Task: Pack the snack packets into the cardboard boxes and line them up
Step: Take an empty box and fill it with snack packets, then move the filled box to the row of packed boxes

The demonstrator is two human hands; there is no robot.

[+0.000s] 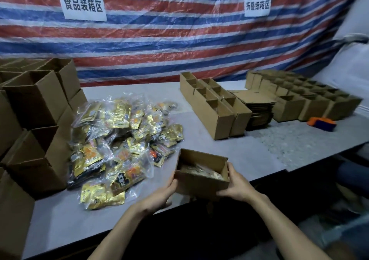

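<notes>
You are holding one small open cardboard box (pixel 201 181) at the near edge of the bench (pixel 249 155), just right of the snack packets (pixel 123 139). Whether it is resting on the bench, I cannot tell. Your two hands are both gripping it. Your left hand (pixel 159 195) is curling round its left near corner, and your right hand (pixel 237 187) is clasping its right end with the thumb over the wall. Some gold packets (pixel 201 171) are lying inside it.

The loose packets are lying in one heap, too many to count. Behind the heap to the right, two rows of small boxes (pixel 209 106) are standing side by side, open tops up. One stack of flat cardboard (pixel 257 110) is lying beside them, then a larger block of small boxes (pixel 311 100). One orange and blue object (pixel 321 122) is lying in front of that block. Large open boxes (pixel 36 110) are standing stacked at the left.

The bench top is showing grey, and a red, white and blue striped tarp (pixel 179 40) is hanging behind it, carrying two white signs (pixel 82 4).
</notes>
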